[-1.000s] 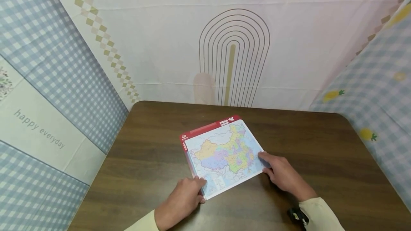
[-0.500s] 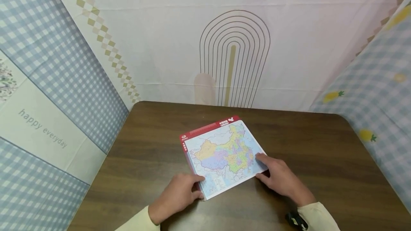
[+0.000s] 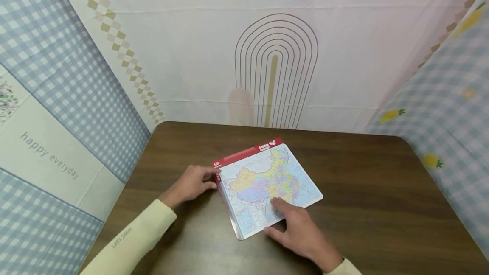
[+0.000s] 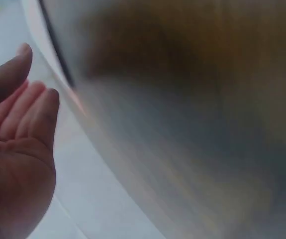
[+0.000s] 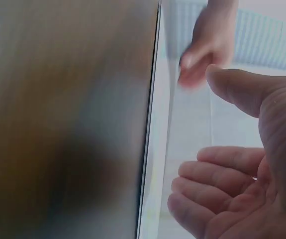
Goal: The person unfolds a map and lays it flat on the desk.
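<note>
- Fingers [image 3: 282,206] of the right hand [image 3: 299,229] reach over the map [image 3: 250,183], spread away from the thumb, which we see beside its near edge.
- We find the left hand [image 3: 191,185] at the map's far left corner — a fingertip over the red border, thumb apart; whether it touches, we cannot tell.
- The map lies on the bench [image 3: 366,190], turned askew.
- Behind hangs a white cloth [image 3: 183,54] with a printed arch [image 3: 273,71]; a pale sleeve [image 3: 141,232] covers the left arm.
</note>
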A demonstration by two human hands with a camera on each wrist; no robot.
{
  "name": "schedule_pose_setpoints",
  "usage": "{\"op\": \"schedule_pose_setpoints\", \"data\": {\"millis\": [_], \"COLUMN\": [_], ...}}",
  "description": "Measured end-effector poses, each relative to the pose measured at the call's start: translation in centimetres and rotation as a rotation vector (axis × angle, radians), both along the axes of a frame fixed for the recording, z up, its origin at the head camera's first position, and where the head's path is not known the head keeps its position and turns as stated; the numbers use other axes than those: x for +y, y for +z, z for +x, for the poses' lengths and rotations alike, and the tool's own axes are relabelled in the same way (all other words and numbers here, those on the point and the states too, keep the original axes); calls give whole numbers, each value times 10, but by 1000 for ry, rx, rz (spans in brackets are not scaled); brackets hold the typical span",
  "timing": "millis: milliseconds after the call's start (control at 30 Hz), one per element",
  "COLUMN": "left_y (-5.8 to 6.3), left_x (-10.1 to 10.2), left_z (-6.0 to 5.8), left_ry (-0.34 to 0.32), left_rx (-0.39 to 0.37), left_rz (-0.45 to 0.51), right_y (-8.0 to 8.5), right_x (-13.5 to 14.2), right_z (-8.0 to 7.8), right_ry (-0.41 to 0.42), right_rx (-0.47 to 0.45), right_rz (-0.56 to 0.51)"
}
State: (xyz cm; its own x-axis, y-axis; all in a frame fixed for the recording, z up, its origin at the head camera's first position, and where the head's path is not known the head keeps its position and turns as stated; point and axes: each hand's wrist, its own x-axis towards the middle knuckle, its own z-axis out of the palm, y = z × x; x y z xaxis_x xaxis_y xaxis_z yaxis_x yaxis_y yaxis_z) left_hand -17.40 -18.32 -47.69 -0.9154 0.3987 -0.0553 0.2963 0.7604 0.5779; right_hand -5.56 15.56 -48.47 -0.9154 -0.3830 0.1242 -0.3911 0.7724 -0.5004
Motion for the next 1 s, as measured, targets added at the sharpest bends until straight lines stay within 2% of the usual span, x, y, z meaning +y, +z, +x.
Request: {"op": "schedule_pose_setpoints", "data": {"millis": [100,200,300,433,633,867,1000], "left_y": [-3,-4,-3,-4,-5,-3,-2], "left_x": [-12,-21,-25,-23,-17,-11,-9], "left_z": [-24,-42,-55,-68,-78,-79,-79], "left_ry": [-29,-84,-135,-195,-233,-271,-289], "left_rx": [27,52,46,30,-7,-59,-62], "left_rz": [-54,-96,-129,-148,-158,-148,-162], "right_y": [1,1,0,-4,-12,-14,-16], "right_x": [-18,-35,-50,-62,-69,-72,-74], "right_z": [5,9,11,11,11,12,13], "right_ry": [10,31,48,31,15,-6,-17], "right_rx": [-9,-15,-2,29,-11,-37,-11], "right_rz": [-19,-30,-27,-13,-8,20,55]}}
